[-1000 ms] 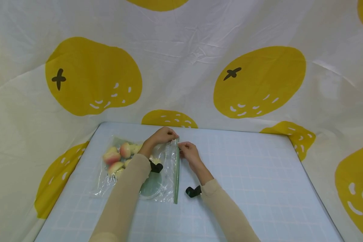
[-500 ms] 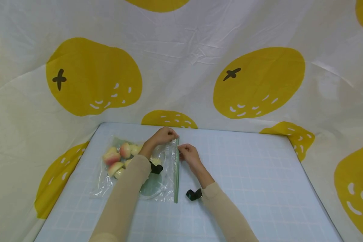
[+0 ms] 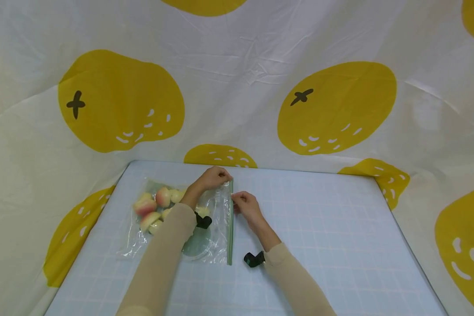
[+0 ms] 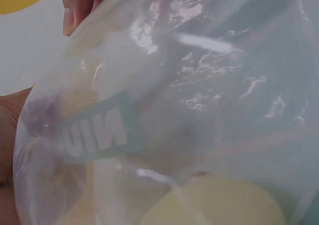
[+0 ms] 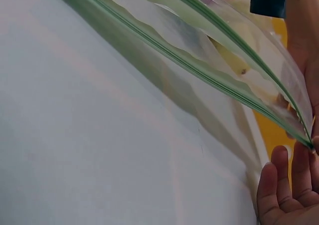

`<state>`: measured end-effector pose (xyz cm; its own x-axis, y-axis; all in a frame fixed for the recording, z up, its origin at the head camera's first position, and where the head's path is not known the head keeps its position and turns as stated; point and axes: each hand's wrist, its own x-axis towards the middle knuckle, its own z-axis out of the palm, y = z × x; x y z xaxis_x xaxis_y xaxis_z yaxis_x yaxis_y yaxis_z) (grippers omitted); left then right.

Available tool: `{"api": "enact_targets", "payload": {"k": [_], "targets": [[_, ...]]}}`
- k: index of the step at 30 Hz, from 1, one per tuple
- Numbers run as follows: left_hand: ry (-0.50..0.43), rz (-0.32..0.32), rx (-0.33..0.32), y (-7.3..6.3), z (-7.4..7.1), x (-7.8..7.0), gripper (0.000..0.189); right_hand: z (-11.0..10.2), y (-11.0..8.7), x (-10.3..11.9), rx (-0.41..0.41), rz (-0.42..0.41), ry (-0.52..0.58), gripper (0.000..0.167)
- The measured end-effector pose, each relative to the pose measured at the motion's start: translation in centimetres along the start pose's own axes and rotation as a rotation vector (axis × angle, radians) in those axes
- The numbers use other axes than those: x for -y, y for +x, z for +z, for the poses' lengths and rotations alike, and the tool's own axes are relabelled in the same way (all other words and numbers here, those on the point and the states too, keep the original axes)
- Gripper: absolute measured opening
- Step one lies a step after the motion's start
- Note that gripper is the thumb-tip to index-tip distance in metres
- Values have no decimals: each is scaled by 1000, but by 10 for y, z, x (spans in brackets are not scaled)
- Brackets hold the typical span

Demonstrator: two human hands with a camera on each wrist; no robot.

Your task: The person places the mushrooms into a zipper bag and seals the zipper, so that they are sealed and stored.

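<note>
A clear zip bag (image 3: 219, 224) lies flat on the table, its green zip strip (image 3: 230, 237) running along the right edge. Red-and-yellow fruit pieces (image 3: 145, 206) show inside, partly behind the left forearm. My left hand (image 3: 213, 177) pinches the far corner of the bag. Just nearer along the strip, my right hand (image 3: 248, 206) pinches the edge between thumb and fingers. In the right wrist view the two green zip edges (image 5: 189, 68) stand apart and meet at the fingertips. Printed bag film (image 4: 164, 115) fills most of the left wrist view, with a pale yellow fruit (image 4: 214, 205) behind it.
A pale blue checked cloth (image 3: 328, 237) covers the table. Behind it hangs a white curtain (image 3: 237, 96) with large yellow fruit prints. A black wrist camera (image 3: 254, 259) hangs by the right sleeve, another (image 3: 203, 220) over the bag by the left wrist.
My right hand has slid slightly along the green zip strip toward the near side. The left hand stays at the far corner, and the bag lies as before.
</note>
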<state>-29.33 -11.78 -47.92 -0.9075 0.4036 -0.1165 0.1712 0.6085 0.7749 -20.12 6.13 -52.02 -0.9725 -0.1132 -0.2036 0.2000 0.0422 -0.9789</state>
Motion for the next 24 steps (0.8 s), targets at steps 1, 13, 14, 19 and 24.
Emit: {"api": "enact_targets", "payload": {"k": [1,13,14,19,24], "targets": [[2,1,-1,0,0,0,22,0,-5,5,9,-3,-3,28],[11,-4,-4,-2,-1,-1,22,1,-8,-2,24,-8,-23,27],[10,-6,-5,-2,-1,-1,22,1,-8,-4,22,-12,-22,28],[12,3,-9,-2,-1,-1,22,1,-11,-8,9,-24,-28,25],[7,14,-14,-1,-1,1,22,0,-15,-8,26,-40,-45,23]]}}
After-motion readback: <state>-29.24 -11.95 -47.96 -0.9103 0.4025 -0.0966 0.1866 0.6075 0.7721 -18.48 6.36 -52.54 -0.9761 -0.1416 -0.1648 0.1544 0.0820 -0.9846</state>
